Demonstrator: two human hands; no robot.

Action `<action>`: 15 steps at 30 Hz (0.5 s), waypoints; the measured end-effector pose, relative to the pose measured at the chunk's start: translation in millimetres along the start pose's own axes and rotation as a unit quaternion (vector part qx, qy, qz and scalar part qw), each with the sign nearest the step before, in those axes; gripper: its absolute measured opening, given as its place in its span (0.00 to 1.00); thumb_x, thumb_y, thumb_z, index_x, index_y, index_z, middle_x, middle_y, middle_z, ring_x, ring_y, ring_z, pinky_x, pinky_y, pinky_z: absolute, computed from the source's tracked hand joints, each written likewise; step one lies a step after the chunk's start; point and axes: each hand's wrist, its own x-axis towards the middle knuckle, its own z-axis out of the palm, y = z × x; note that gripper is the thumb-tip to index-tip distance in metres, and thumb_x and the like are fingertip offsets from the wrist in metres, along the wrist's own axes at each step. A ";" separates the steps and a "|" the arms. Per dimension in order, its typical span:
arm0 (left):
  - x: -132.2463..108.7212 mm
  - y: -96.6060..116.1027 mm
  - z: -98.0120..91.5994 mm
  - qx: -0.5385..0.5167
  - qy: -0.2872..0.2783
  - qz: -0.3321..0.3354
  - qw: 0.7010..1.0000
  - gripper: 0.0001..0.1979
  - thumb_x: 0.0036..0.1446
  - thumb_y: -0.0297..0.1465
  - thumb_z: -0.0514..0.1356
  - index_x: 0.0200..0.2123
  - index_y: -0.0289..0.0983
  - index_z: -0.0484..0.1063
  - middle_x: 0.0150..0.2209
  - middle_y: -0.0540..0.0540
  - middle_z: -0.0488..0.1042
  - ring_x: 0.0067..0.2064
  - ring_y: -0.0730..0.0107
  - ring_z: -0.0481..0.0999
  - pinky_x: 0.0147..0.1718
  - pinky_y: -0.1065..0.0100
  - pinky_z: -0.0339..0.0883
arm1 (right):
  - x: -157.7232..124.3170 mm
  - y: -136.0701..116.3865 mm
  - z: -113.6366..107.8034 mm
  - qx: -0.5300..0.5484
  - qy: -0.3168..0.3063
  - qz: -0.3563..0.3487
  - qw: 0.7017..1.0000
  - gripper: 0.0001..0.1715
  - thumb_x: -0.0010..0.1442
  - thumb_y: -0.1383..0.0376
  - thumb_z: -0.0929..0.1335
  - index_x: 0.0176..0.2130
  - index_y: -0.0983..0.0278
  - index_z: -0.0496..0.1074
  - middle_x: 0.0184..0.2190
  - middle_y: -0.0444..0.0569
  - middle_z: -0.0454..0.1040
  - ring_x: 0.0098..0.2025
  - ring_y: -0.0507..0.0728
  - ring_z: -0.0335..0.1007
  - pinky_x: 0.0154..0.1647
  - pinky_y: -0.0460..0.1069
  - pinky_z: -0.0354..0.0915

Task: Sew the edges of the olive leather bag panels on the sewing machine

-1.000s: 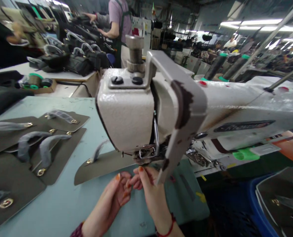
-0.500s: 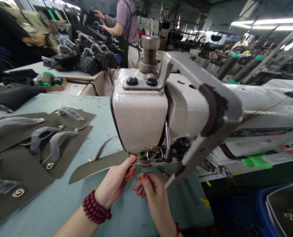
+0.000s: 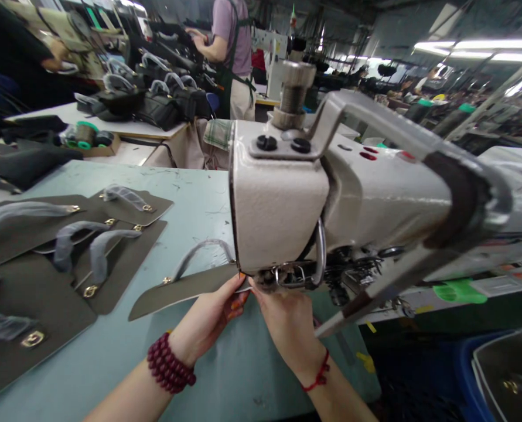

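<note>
A grey-brown bag panel with a plastic-wrapped handle lies partly under the head of a sewing machine. My left hand is closed on the panel's near edge, thumb on top, just left of the needle area. Close beside it, my right hand pinches the same edge below the machine head; its fingertips are partly hidden. The needle and presser foot are hard to make out behind the hands.
Several similar panels with wrapped handles overlap on the left of the pale green table. A metal guard arm juts out at right, above a blue bin. Dark bags and co-workers stand behind.
My right hand has moved up and in to the panel's edge, beside my left hand. The view has shifted, so the machine sits farther right; more of the handle shows.
</note>
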 end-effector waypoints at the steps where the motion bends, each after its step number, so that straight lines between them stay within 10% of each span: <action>1: 0.7 -0.7 1.0 -0.016 -0.001 0.003 1.000 0.07 0.49 0.32 0.67 0.28 0.34 0.75 0.23 0.51 0.67 0.22 0.79 0.61 0.20 0.76 0.55 | 0.4 -0.9 -0.9 0.005 0.005 -0.004 1.000 0.14 0.65 0.69 0.63 0.45 0.59 0.76 0.25 0.48 0.78 0.28 0.55 0.75 0.29 0.46 0.61; 15: -1.2 -0.4 -4.4 0.084 0.014 -0.030 0.996 0.15 0.44 0.40 0.69 0.21 0.33 0.75 0.18 0.50 0.68 0.22 0.75 0.62 0.23 0.72 0.57 | -33.1 7.5 -3.7 0.124 0.007 -0.048 0.991 0.13 0.67 0.68 0.61 0.45 0.64 0.74 0.27 0.46 0.78 0.29 0.52 0.74 0.33 0.47 0.64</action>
